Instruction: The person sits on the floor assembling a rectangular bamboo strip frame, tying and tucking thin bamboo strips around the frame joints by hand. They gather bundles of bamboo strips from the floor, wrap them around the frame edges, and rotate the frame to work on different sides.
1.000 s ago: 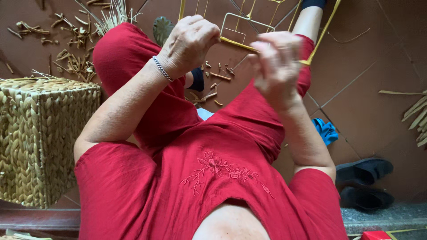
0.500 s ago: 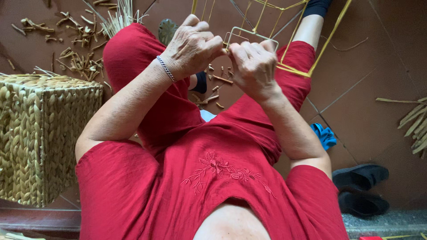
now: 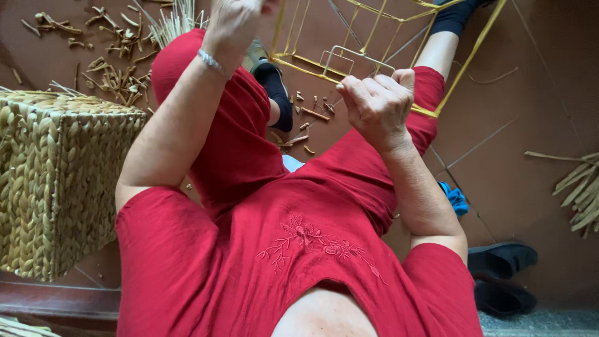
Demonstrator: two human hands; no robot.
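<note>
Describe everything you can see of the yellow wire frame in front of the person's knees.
The yellow wire frame is an open, box-like skeleton of thin yellow rods with nothing woven onto it. It lies tilted on the brown floor beyond the red-clad knees, its top cut off by the picture edge. A paler wire loop sits at its near side. One long rod slants down to the right knee, behind the right hand, which is closed near it; contact is unclear.

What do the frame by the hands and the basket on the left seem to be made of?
The frame looks like thin metal rod with a yellow coating: straight, rigid bars joined at corners. The basket looks like braided dried plant fibre, matte tan-green, with thick plaited strands across its side and rim.
</note>
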